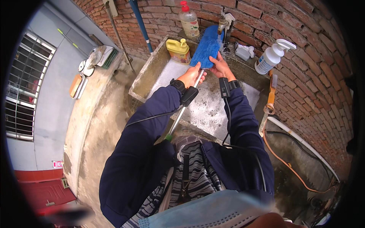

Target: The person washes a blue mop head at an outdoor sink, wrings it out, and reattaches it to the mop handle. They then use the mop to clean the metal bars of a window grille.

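A blue flat mop head (207, 47) lies under a brass tap (222, 24), and water runs down at its right side. My left hand (192, 76) is closed around the top of the metal mop pole (179, 117), with the thumb at the lower edge of the blue pad. With thumb and fingers, my right hand (220, 67) grips the pad's lower right corner. The pole runs down between my arms to a green part (168, 137) near my body. Beneath both hands is a concrete sink (142, 82) with foamy water (208, 105).
On the sink's far side stand a yellow pump bottle (178, 51), a clear bottle with a red cap (189, 24) and a white spray bottle (273, 57). A brick wall (308, 54) rises behind. An orange-handled brush (271, 91) hangs at the right corner, above an orange hose (282, 161).
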`<action>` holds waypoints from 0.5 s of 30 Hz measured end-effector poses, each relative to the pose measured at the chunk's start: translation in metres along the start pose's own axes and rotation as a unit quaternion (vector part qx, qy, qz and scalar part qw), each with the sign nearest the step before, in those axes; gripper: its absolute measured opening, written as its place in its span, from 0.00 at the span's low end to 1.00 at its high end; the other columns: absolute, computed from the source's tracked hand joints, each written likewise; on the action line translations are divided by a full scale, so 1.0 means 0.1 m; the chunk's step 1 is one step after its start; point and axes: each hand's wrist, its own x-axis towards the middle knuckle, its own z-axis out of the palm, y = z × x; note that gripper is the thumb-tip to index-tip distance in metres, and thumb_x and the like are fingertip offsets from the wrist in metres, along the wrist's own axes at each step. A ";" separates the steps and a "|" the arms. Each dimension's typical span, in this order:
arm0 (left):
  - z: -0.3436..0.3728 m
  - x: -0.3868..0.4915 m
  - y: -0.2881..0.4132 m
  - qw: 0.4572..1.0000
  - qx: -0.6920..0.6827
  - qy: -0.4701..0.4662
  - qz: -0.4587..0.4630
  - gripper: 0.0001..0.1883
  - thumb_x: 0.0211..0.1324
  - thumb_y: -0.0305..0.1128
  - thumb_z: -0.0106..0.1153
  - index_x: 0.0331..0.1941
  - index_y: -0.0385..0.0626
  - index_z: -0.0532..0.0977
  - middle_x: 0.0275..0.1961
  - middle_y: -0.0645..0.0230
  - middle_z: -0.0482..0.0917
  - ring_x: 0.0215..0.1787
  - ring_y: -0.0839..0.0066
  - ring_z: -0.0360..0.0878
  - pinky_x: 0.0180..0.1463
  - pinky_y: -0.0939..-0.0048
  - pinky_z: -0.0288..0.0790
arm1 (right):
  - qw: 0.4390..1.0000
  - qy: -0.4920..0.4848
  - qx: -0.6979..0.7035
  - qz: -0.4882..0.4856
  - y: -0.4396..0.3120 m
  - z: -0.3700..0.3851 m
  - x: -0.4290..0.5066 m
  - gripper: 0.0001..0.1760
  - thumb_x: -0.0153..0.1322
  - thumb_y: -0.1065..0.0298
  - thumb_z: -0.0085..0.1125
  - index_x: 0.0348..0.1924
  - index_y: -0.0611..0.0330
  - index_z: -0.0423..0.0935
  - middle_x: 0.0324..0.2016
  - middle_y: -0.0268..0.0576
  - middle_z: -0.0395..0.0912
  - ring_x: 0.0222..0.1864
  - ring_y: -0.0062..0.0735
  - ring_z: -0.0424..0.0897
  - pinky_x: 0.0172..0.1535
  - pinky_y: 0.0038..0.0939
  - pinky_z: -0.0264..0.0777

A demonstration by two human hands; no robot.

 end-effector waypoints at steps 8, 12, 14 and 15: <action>0.10 0.07 0.00 0.988 0.117 0.084 0.050 0.20 0.61 0.52 0.38 0.37 0.44 0.64 0.27 0.67 0.72 0.18 0.81 0.66 0.15 0.78 0.61 | 0.997 -0.033 0.076 0.010 0.10 -0.22 0.06 0.25 0.70 0.75 0.44 0.59 0.54 0.54 0.51 0.41 0.66 0.50 0.36 0.70 0.49 0.37 0.70; 0.08 0.08 -0.08 0.981 0.150 0.103 0.071 0.20 0.61 0.51 0.38 0.38 0.44 0.64 0.27 0.68 0.72 0.18 0.81 0.65 0.16 0.79 0.61 | 0.994 -0.019 0.108 -0.007 0.25 -0.25 0.03 0.22 0.71 0.72 0.44 0.58 0.54 0.56 0.50 0.41 0.68 0.48 0.35 0.71 0.49 0.36 0.70; 0.02 0.04 -0.15 0.983 0.144 0.097 0.064 0.20 0.61 0.51 0.37 0.38 0.44 0.64 0.27 0.68 0.71 0.19 0.81 0.65 0.16 0.79 0.61 | 0.993 -0.004 0.114 -0.005 0.35 -0.23 -0.03 0.22 0.70 0.72 0.45 0.57 0.54 0.57 0.49 0.40 0.68 0.47 0.34 0.71 0.49 0.36 0.70; -0.02 0.00 -0.19 0.984 0.140 0.085 0.067 0.20 0.61 0.51 0.37 0.38 0.44 0.64 0.27 0.69 0.71 0.19 0.81 0.66 0.16 0.79 0.61 | 0.992 0.017 0.123 0.003 0.41 -0.21 -0.07 0.21 0.70 0.72 0.45 0.57 0.55 0.58 0.48 0.40 0.69 0.47 0.34 0.72 0.49 0.36 0.70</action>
